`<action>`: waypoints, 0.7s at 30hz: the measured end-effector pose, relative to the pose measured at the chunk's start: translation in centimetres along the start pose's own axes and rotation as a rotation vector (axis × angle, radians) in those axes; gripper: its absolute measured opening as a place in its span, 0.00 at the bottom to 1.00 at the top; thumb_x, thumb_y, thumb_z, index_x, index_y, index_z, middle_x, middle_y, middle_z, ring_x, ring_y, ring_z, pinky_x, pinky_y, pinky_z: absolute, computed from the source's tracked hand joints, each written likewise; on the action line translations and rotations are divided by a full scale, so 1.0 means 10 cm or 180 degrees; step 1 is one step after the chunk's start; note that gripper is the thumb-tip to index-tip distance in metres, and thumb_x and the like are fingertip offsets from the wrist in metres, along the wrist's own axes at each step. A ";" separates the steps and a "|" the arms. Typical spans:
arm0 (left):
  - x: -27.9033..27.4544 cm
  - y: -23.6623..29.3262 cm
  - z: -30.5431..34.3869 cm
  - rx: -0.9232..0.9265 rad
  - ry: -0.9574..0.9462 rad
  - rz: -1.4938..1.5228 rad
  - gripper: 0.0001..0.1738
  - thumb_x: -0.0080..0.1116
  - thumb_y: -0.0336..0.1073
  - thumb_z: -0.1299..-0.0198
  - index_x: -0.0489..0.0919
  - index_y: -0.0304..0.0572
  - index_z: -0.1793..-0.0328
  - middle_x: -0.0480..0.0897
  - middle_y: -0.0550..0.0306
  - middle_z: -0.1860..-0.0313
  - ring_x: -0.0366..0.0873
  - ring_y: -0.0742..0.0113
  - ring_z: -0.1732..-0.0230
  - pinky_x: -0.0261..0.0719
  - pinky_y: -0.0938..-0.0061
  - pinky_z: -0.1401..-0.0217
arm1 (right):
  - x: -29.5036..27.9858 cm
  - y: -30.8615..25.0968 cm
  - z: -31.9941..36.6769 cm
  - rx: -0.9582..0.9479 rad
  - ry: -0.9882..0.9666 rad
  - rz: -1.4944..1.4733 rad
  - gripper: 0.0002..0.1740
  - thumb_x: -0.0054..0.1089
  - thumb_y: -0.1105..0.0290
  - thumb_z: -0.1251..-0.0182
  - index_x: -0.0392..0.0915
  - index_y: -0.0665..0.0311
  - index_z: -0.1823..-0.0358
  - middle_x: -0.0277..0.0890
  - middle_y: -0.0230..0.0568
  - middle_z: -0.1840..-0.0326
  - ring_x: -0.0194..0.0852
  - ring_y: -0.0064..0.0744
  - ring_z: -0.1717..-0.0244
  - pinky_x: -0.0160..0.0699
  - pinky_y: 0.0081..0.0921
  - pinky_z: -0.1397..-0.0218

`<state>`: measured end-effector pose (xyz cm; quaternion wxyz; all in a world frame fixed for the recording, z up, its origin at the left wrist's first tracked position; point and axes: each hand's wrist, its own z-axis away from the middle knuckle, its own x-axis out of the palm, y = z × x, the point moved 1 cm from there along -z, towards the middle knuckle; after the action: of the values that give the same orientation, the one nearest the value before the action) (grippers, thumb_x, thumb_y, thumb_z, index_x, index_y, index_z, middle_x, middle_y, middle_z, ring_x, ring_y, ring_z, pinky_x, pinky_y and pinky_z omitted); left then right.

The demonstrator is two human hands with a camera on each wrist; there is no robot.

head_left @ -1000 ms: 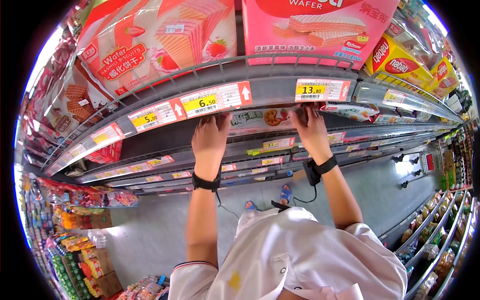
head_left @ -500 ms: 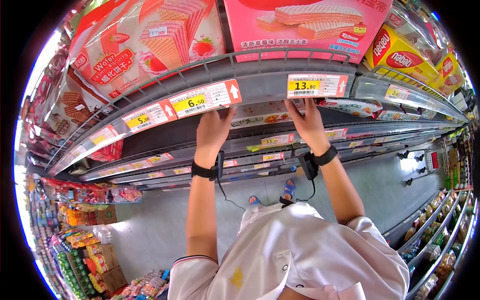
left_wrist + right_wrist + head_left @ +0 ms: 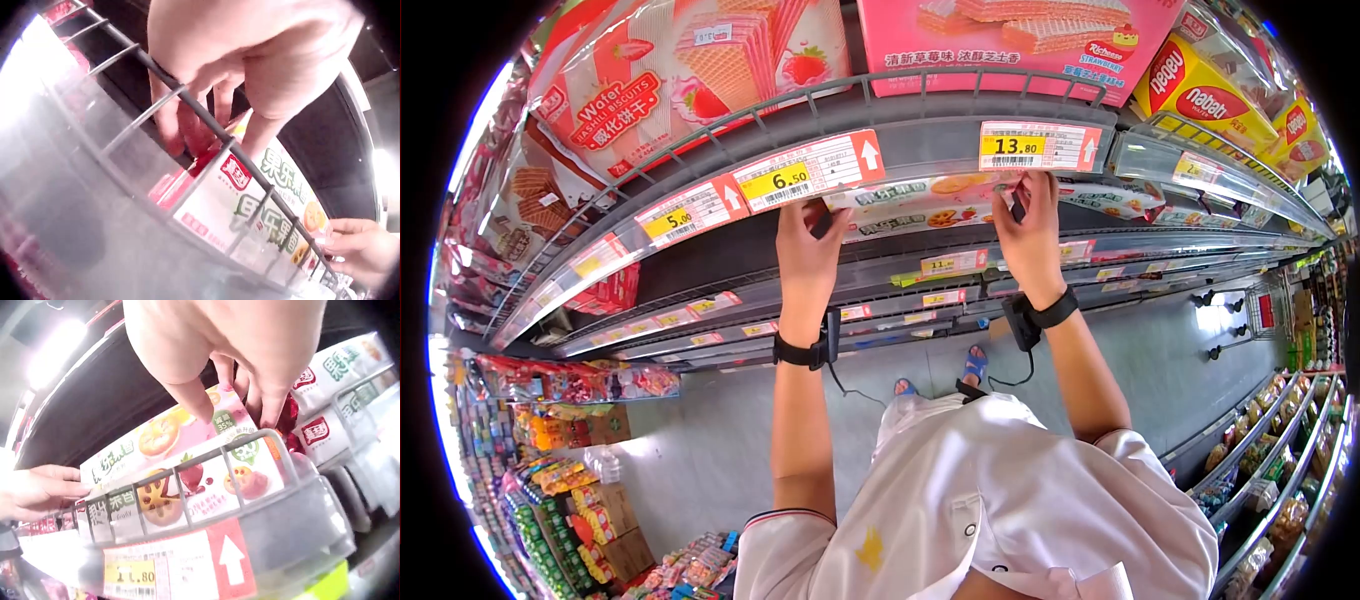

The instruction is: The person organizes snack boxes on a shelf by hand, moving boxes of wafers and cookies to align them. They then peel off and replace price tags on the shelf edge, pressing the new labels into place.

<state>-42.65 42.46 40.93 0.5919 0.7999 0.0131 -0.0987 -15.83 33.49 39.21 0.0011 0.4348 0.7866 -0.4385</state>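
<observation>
Between the two hands a white fruit-print box [image 3: 930, 215] lies on the shelf below the top price rail. My left hand [image 3: 808, 250] grips its left end; in the left wrist view the thumb of that hand [image 3: 250, 56] rests on the box [image 3: 250, 200], with fingers curled down at its end. My right hand [image 3: 1030, 235] holds the other end; in the right wrist view its thumb lies on the box's [image 3: 194, 481] top and the fingers of the hand [image 3: 231, 350] reach round the end. A wire rail [image 3: 181, 500] stands in front of the box.
Above the hands, a wire-fronted shelf holds a wafer bag [image 3: 690, 80] and a pink wafer box [image 3: 1010, 50]. White packets [image 3: 344, 369] sit right of the box. Lower shelves, a cart [image 3: 1260, 310] and stocked racks [image 3: 1280, 480] stand around the floor [image 3: 720, 430].
Both hands have moved slightly apart and upward in the head view. More of the white box shows between them. The upper shelf has shifted up in view.
</observation>
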 end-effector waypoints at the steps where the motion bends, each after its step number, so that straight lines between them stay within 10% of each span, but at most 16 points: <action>1: -0.02 -0.12 -0.01 0.0012 -0.0006 -0.0137 0.25 0.73 0.30 0.35 0.76 0.31 0.36 0.85 0.48 0.44 0.85 0.66 0.46 0.84 0.69 0.42 | -0.02 -0.03 0.03 -0.0055 -0.0002 0.0146 0.33 0.66 0.80 0.32 0.65 0.67 0.27 0.67 0.54 0.31 0.71 0.47 0.33 0.81 0.36 0.35; 5: -0.05 -0.02 0.01 0.1227 -0.0117 -0.2125 0.37 0.76 0.32 0.38 0.70 0.36 0.26 0.84 0.45 0.42 0.87 0.62 0.52 0.86 0.71 0.49 | -0.08 -0.17 0.08 0.0184 -0.0052 -0.0202 0.38 0.67 0.79 0.31 0.63 0.66 0.22 0.66 0.51 0.31 0.72 0.44 0.36 0.81 0.34 0.39; 11: 0.00 0.16 0.08 -0.0049 -0.0225 -0.0991 0.39 0.77 0.33 0.39 0.69 0.35 0.24 0.87 0.47 0.43 0.88 0.65 0.50 0.85 0.71 0.45 | -0.01 -0.11 0.13 0.0077 0.0041 -0.0239 0.38 0.70 0.71 0.28 0.63 0.65 0.21 0.70 0.48 0.39 0.75 0.41 0.44 0.79 0.34 0.40; 21: -0.20 0.08 0.10 -0.0087 -0.0148 -0.0900 0.35 0.77 0.32 0.38 0.71 0.32 0.29 0.87 0.47 0.44 0.87 0.69 0.48 0.84 0.73 0.43 | 0.08 -0.22 0.20 -0.0083 -0.0068 -0.0122 0.44 0.72 0.63 0.31 0.58 0.67 0.19 0.71 0.57 0.38 0.76 0.52 0.44 0.78 0.41 0.38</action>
<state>-44.64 41.50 41.72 0.5830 0.7794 0.1133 -0.1995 -18.56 32.19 39.18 0.0067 0.4148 0.8004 -0.4328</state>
